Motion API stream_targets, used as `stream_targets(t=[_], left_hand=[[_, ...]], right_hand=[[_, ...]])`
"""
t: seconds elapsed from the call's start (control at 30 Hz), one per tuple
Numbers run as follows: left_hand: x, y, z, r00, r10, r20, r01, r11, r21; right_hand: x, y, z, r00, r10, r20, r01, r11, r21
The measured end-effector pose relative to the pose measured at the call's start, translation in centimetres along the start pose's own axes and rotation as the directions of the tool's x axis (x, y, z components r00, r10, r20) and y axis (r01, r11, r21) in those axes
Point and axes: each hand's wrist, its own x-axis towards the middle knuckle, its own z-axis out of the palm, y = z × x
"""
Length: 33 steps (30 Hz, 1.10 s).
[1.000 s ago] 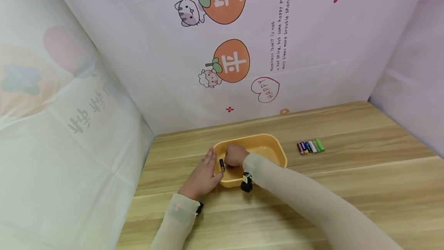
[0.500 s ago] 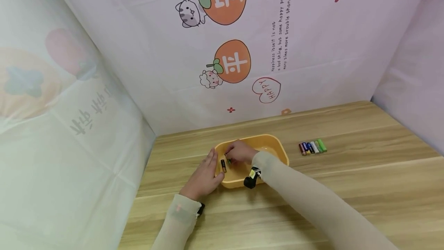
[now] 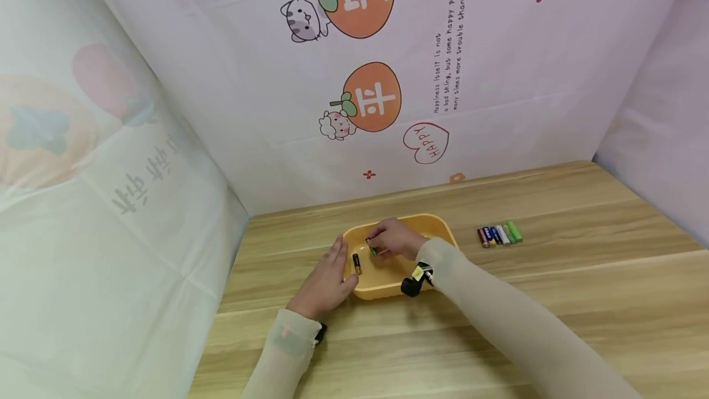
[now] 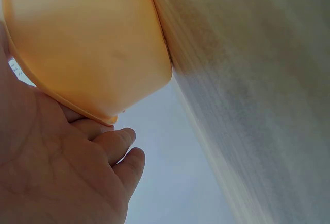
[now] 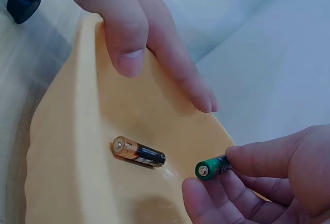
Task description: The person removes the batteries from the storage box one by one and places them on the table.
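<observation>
A yellow-orange plastic tray (image 3: 382, 291) stands on the wooden table. My left hand (image 3: 325, 282) rests on the tray's left rim, fingers fairly straight along its outside and thumb over the near edge. In the right wrist view that thumb hangs inside the wall. Between thumb and fingers my right hand (image 3: 396, 239) pinches a green and black battery (image 5: 212, 167), held over the tray. A black and copper battery (image 5: 138, 152) lies on the tray floor near the left hand; it also shows in the head view.
Right of the tray, several batteries (image 3: 500, 234) in mixed colours lie side by side in a row on the table (image 3: 581, 276). A printed white cloth (image 3: 288, 165) hangs behind, with more cloth at both sides.
My right hand has risen from the tray floor with the green and black battery and shifted a little to the right. The left hand stays on the rim.
</observation>
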Motion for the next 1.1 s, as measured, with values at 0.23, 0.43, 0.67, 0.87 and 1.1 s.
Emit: stream_targets(t=[0.23, 0.43, 0.67, 0.87, 1.1], left_hand=[[0.1, -0.1, 0.0, 1.000, -0.004, 0.002, 0.004, 1.000, 0.001], [0.1, -0.1, -0.1, 1.000, -0.005, 0.003, 0.005, 1.000, -0.007], [0.1, -0.2, 0.1, 1.000, 0.003, 0.001, -0.003, 1.000, -0.014], [0.0, -0.2, 0.2, 1.000, 0.009, 0.000, -0.009, 1.000, -0.017], [-0.1, -0.2, 0.1, 1.000, 0.013, 0.007, -0.012, 1.000, -0.020]], right_hand=[[-0.7, 0.0, -1.0, 1.000, -0.016, -0.004, 0.017, 1.000, 0.014], [-1.6, 0.0, -1.9, 0.999, -0.034, 0.006, 0.034, 0.999, 0.019], [-2.4, -0.2, -2.7, 0.999, -0.043, 0.003, 0.043, 0.999, 0.003], [-3.0, 0.3, -3.7, 0.999, -0.049, -0.007, 0.049, 0.999, 0.004], [-3.6, 0.5, -4.8, 0.998, -0.055, -0.015, 0.055, 0.998, 0.007]])
